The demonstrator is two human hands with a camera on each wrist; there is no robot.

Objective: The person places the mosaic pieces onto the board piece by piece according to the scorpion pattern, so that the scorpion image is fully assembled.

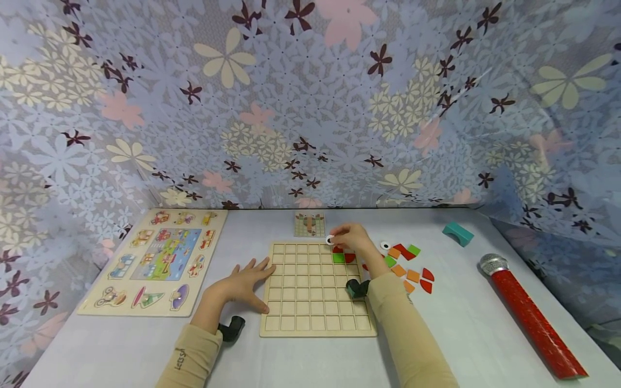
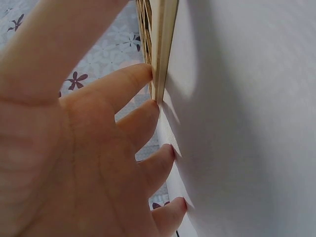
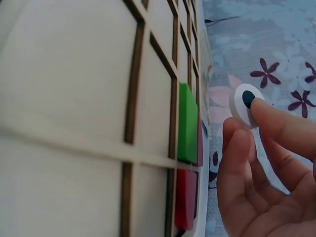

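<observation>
A wooden grid board [image 1: 302,293] lies flat on the table. My left hand [image 1: 242,285] spreads its fingers along the board's left side; thumb and fingertips touch its edge, and the left wrist view shows fingers against the wooden edge [image 2: 162,49]. Above the board's top right corner, my right hand [image 1: 353,238] pinches a white round eye piece [image 3: 239,108] with a black pupil between thumb and fingers. In that corner sit a green square [image 1: 338,258] and red pieces [image 3: 185,197], partly covered by the hand. Behind the board lies a pattern card [image 1: 309,224].
Right of the board are loose orange squares [image 1: 413,276], red quarter-round pieces [image 1: 427,274], green pieces [image 1: 414,249] and another eye piece [image 1: 385,245]. Farther right are a teal arch block [image 1: 458,234] and a red microphone [image 1: 533,318]. A picture puzzle [image 1: 167,253] lies left.
</observation>
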